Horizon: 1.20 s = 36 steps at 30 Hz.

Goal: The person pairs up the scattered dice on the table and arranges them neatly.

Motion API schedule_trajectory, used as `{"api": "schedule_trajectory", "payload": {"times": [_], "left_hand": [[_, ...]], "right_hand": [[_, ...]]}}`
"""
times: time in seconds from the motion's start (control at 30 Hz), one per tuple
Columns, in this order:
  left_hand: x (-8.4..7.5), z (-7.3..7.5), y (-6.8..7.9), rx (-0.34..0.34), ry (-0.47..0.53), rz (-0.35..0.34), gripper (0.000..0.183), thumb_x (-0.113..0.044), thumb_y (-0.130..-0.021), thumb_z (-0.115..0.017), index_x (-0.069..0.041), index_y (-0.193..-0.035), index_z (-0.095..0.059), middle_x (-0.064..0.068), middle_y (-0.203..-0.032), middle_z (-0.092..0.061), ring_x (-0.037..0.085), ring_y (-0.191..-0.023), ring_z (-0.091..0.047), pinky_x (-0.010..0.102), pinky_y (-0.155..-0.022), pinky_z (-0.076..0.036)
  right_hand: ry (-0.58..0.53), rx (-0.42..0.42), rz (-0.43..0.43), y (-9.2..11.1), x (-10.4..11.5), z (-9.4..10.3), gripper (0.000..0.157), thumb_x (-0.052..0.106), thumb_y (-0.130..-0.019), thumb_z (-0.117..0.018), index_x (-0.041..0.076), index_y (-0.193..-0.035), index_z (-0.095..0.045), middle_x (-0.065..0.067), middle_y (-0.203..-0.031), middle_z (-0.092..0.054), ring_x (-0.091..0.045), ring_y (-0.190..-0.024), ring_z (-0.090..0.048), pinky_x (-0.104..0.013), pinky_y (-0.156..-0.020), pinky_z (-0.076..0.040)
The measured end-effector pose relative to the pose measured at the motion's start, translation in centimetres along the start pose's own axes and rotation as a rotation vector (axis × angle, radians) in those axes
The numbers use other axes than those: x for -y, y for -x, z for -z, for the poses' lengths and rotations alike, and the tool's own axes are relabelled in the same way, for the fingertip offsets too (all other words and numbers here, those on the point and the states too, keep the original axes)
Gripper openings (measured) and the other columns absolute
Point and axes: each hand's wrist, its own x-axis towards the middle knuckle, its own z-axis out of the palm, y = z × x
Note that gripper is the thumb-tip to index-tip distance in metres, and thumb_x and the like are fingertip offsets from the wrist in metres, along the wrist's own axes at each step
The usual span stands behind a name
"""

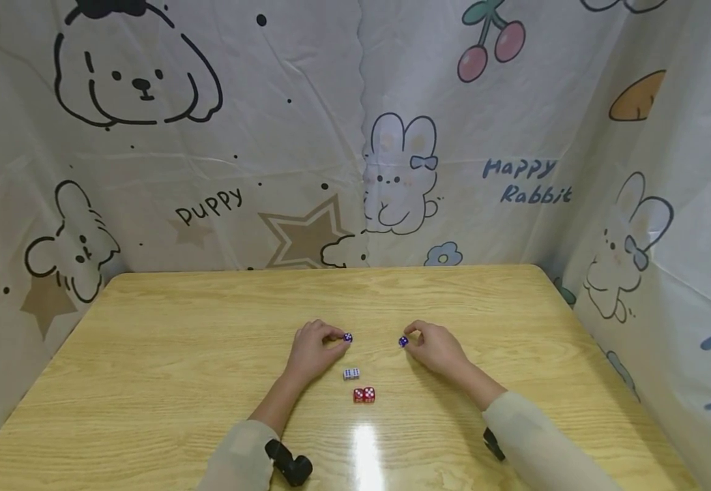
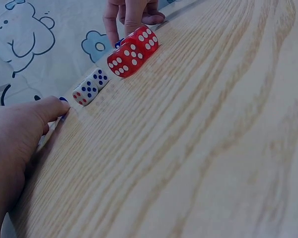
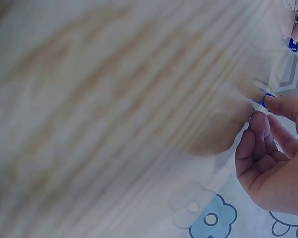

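My left hand (image 1: 315,351) pinches a blue die (image 1: 347,337) with white pips between thumb and fingertips, at the table's middle. Across a short gap, another blue die (image 1: 403,341) sits at the fingertips of my right hand (image 1: 437,349), which pinches it. In the right wrist view, thumb and finger meet at this blue die (image 3: 268,100), partly hidden by them. Two white dice (image 1: 351,374) with coloured pips stand side by side between the hands, nearer me. Closer still are two red dice (image 1: 364,395) with white pips, touching each other.
The wooden table (image 1: 177,382) carries all the dice. A printed cloth (image 1: 306,136) with cartoon animals hangs behind it and along both sides. Black wrist straps (image 1: 288,464) show at the sleeves.
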Motion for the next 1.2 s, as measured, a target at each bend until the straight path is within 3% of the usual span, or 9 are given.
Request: {"api": "schedule_trajectory", "payload": {"times": [1.2], "left_hand": [[0.0,0.1,0.1,0.004,-0.013,-0.014,0.021,-0.032,-0.079,-0.072,-0.014,-0.090,-0.073,-0.003,-0.085,-0.061,0.014,-0.082,-0.052,0.036,-0.081,-0.037]], "right_hand": [[-0.013,0.006,0.053,-0.9,1.4,-0.5,0.020,0.022,-0.084,-0.068,0.011,-0.101,-0.067,0.001,-0.065,-0.053,-0.012,-0.055,-0.044,-0.026,-0.051,-0.035]]}}
